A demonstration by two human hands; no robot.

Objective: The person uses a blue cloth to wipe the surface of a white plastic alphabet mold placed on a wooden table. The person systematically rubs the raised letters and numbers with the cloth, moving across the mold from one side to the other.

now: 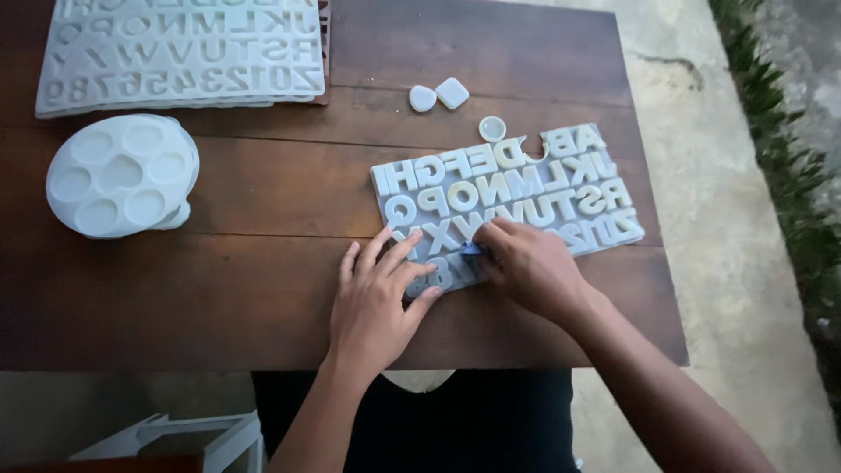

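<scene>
1. Looking down, we see our left hand (378, 298) lying flat with its fingers spread on the lower left corner of a translucent white silicone letter mould (508, 201), pressing it onto the dark brown wooden table (263, 289).
2. Our right hand (530, 267) rests on the mould's near edge just beside the left one, its fingers curled and pinched on a small blue object (471, 250); we cannot tell what that object is.
3. The letter mould lies slightly tilted on the right half of the table, its far right corner pointing towards the table's edge.
4. Just beyond the mould's far edge sits a small round white silicone piece (492, 128), touching or nearly touching it.
5. Farther back lie two small white silicone pieces (438, 95), one rounded and one diamond-shaped, side by side.
6. At the far left corner a stack of larger white silicone letter-and-number moulds (184, 52) rests well apart from our hands.
7. Near it, on the left, sits a round white silicone mould with circular cavities (123, 175).
8. To the right of the table we see a pale concrete floor (736, 219).
</scene>
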